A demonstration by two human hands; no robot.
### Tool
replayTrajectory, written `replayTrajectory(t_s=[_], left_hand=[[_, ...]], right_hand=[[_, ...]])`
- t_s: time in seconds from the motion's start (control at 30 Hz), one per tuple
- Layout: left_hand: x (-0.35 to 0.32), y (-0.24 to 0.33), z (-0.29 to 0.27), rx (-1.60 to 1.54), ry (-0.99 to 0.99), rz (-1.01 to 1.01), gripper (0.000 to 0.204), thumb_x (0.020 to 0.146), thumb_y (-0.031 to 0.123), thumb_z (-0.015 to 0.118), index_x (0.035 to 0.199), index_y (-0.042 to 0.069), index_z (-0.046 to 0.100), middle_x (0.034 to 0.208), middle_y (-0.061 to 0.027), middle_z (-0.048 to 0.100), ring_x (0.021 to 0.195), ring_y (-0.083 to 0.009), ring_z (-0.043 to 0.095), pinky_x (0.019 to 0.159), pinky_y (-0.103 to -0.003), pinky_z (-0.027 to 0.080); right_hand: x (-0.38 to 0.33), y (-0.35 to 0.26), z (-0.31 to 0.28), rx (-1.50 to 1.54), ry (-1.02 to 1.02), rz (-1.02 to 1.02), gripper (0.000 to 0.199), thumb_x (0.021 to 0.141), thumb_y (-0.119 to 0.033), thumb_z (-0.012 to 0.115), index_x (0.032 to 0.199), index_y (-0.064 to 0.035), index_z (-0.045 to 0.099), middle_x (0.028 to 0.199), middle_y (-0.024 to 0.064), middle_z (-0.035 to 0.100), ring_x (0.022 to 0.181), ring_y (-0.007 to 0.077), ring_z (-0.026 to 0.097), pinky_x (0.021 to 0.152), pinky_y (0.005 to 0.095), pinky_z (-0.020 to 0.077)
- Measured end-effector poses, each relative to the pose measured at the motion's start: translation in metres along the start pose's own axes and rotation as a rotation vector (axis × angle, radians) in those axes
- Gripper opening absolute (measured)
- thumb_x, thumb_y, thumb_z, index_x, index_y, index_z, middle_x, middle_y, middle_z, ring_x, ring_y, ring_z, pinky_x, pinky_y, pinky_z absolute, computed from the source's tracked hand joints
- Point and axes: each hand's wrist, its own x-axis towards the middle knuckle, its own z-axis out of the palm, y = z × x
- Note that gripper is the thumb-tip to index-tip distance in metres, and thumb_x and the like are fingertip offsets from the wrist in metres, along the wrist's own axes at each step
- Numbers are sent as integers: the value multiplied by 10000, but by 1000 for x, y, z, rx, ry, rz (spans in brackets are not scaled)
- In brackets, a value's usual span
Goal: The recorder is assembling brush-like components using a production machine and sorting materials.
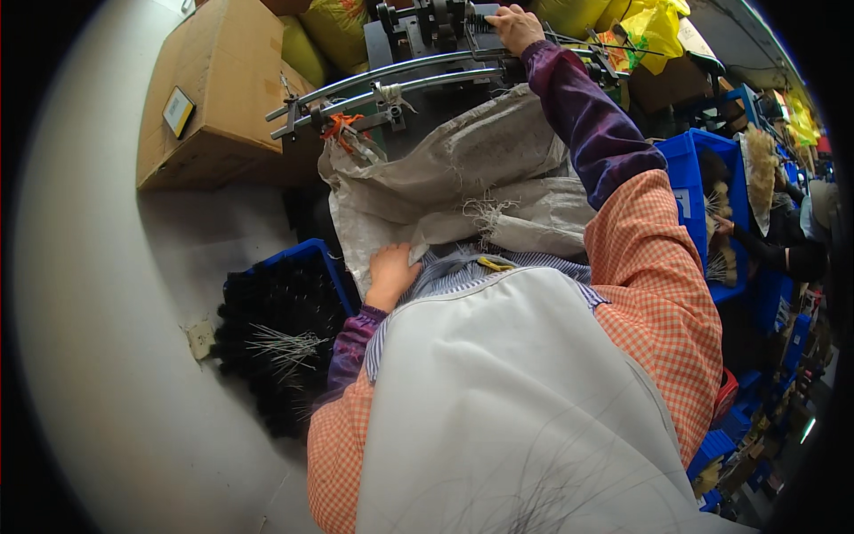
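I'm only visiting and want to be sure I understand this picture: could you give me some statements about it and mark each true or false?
1. The right hand is up at the dark machine. True.
2. The left hand is at the machine too. False: the left hand is at the edge of the pale sack.
3. The blue bin on the person's left holds black bristles. True.
4. The big cardboard box stands on the person's right. False: it is on the person's left.
5. The purple sleeve on the right forearm is bare of any pattern-free orange cloth above it. False: orange checked cloth covers the upper arm.
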Motion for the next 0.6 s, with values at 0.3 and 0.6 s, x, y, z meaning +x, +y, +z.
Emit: replayTrajectory(t_s=[0.3,0.6], left_hand=[[1,-2,6,9,16,-12,425,664,329,661,1008,90,591,924,-122,601,886,-299,544,744,-404,424],[5,-2,7,7,24,5,411,665,334,657,985,84,592,924,-107,600,911,-279,537,772,-407,402]], right_hand=[[12,9,4,49,-46,92,282,703,-235,565,971,-278,642,982,-8,582,951,186,509,810,373,365],[-54,66,-28,680,372,24,663,695,-408,619,1222,-53,428,1138,183,476,1102,321,416,925,416,321]])
